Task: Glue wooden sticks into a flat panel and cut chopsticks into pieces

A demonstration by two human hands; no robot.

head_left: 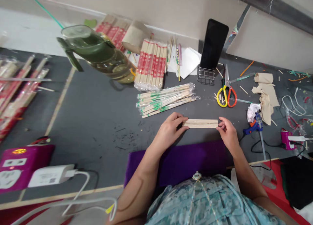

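A flat row of pale wooden sticks (201, 123), side by side, lies between my hands over the dark grey table. My left hand (171, 129) closes thumb and fingers around its left end. At the opposite end, my right hand (227, 130) has thumb and fingertips pressed to the stick tips, its fingers curled. Beyond the row is a loose pile of chopsticks in clear, green-printed wrappers (167, 99). A bundle of chopsticks in red-printed wrappers (151, 63) lies farther back. A purple cloth (188, 160) is below my forearms.
Scissors (227, 90) with yellow and red handles lie to the right, near a blue glue gun (254, 125) and its cord. A phone (214, 44) stands on a wire holder. A green-lidded jug (97, 54) is at back left, a purple power socket (26, 164) at front left.
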